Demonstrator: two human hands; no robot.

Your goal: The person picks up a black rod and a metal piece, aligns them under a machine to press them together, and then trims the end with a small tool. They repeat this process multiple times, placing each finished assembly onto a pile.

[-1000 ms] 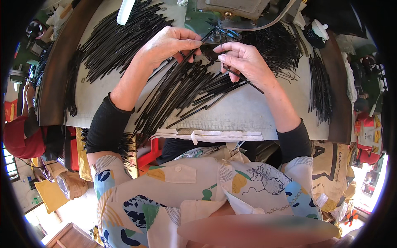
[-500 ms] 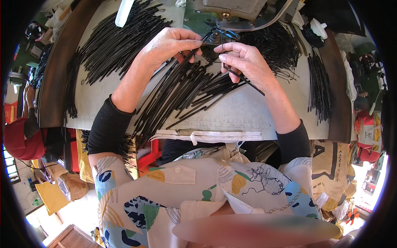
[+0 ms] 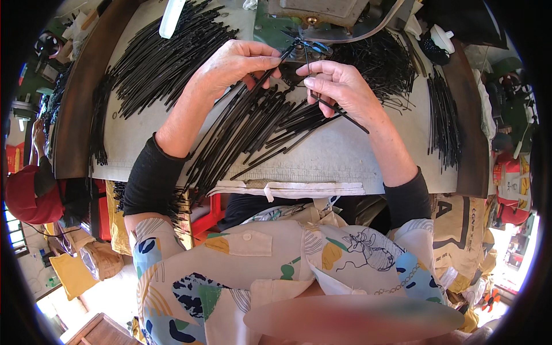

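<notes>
My left hand pinches a long thin black strip between thumb and fingers, its upper end near the machine base. My right hand is closed, thumb against fingers, with a fine dark strand running up from its fingertips. Another black strip slants out below that hand's fingers. Under both hands lies a loose pile of black strips on the pale tabletop. Blue-handled thread snips rest just beyond the fingertips.
A machine head stands at the far middle. Larger black strip bundles lie at the far left and far right, with another near the right edge. A person in red sits at left.
Both hands stay nearly in place. The fine strand at my right fingertips has shifted slightly left, and that hand has lowered a touch.
</notes>
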